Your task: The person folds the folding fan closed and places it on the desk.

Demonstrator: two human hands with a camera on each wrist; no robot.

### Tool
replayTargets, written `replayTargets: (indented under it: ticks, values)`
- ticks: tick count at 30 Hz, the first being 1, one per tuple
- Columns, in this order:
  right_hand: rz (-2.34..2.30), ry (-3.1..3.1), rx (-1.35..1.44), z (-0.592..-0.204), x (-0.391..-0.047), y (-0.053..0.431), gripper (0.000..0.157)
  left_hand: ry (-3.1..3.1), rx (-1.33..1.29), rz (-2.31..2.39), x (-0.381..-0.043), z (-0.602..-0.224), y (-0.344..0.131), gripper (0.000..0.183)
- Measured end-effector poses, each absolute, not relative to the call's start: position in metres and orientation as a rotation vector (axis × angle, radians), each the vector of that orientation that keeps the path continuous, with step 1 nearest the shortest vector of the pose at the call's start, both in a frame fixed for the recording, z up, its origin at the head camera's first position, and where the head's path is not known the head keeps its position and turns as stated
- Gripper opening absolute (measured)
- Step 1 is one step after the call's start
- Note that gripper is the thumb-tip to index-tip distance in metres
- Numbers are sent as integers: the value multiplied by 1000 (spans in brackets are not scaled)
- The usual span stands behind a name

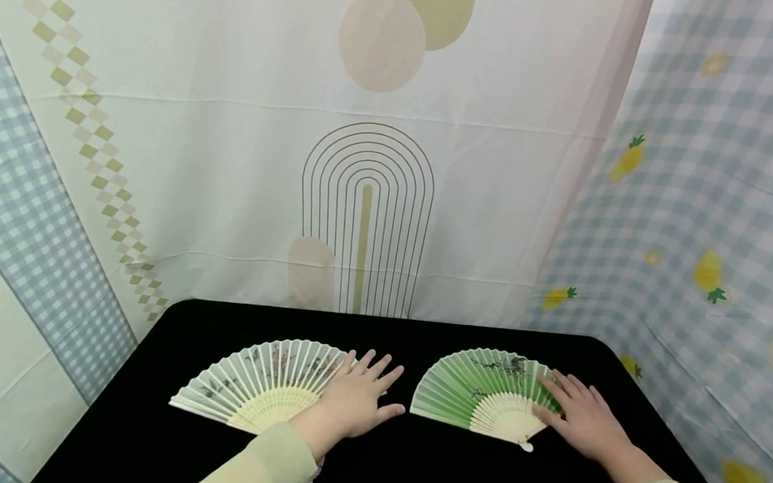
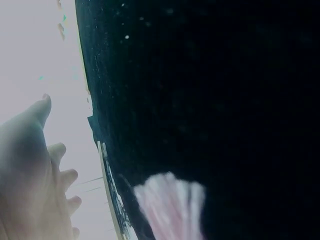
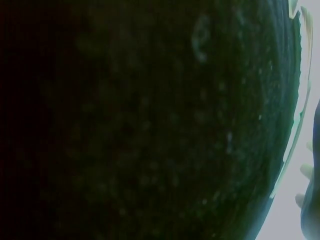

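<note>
Where lying open: on round-cornered black table [image 1: 424, 472], white fan [image 1: 273, 372] left, green fan [image 1: 450, 392] right
Left hand [image 1: 357, 400]: spread, over white fan's right end
Right hand [image 1: 586, 420]: spread, over green fan's right edge
Backdrop [image 1: 511, 198]: white, arch-printed; blue-checked cloth [image 1: 673, 187] both sides

Printed curtains [image 1: 510, 205] around a black table [image 1: 424, 469] suggest a makeshift booth.

On the table [image 1: 437, 473], the left fan [image 1: 265, 389] and right fan [image 1: 467, 389] are laid apart. Their right ends are overlapped by the left hand [image 1: 357, 396] and right hand [image 1: 586, 420] respectively. Behind, a curtain [image 1: 497, 204] is hung.
</note>
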State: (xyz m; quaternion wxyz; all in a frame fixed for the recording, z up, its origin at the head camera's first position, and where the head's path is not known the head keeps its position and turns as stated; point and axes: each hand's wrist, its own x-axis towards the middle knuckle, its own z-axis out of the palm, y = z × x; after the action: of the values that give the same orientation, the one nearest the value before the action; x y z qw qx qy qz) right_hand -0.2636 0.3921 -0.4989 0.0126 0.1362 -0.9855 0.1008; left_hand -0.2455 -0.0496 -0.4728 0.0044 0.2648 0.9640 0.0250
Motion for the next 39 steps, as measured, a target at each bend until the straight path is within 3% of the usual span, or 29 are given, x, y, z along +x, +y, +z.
replayTargets:
  ticks: [39]
  values:
    - [337, -3254, 173, -508, -284, 444, 90, 2926, 721, -178, -268, -474, -14, 73]
